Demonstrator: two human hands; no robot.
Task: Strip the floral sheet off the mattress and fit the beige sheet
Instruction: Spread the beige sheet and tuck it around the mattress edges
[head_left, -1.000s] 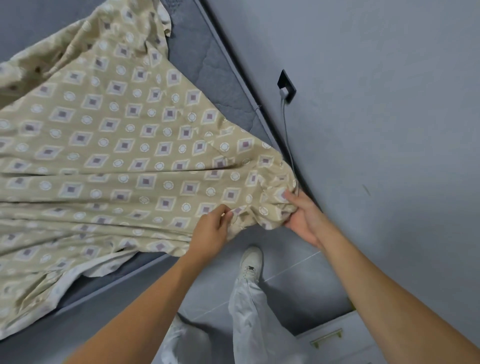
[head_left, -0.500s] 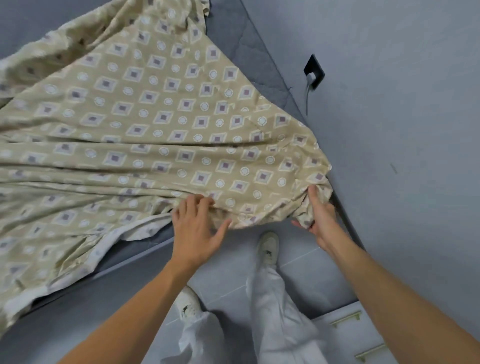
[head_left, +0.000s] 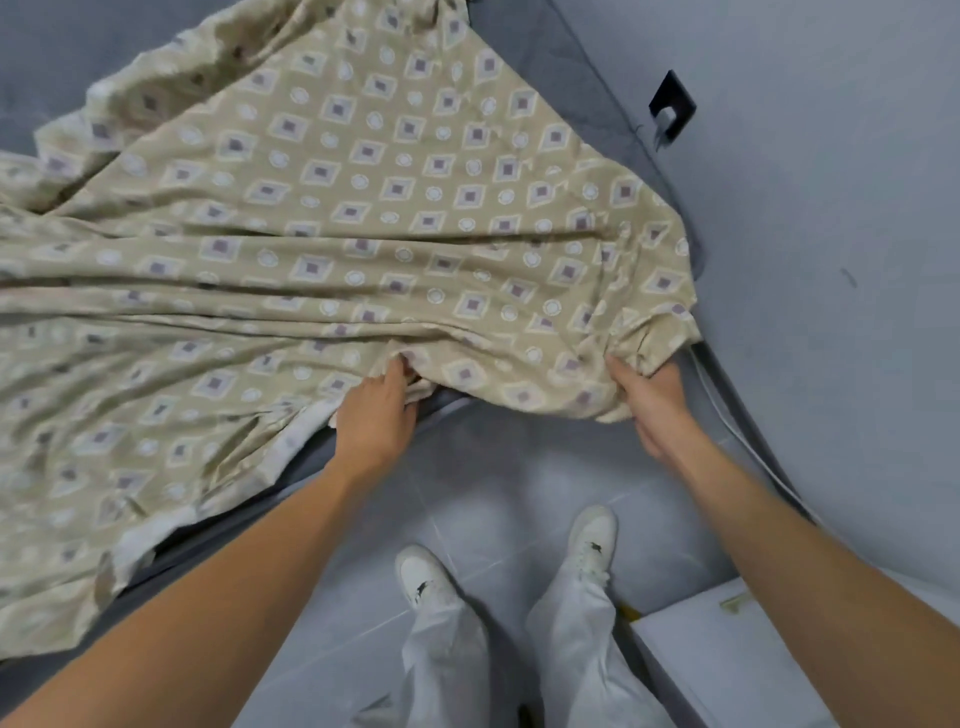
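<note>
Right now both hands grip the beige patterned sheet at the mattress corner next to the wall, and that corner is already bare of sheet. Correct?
Not quite. The head view shows the left hand and right hand gripping the beige patterned sheet at the mattress corner next to the wall, but the sheet covers that corner; it isn't bare.

The beige sheet (head_left: 363, 218) hides both hands' fingertips and runs off the left edge.
</note>
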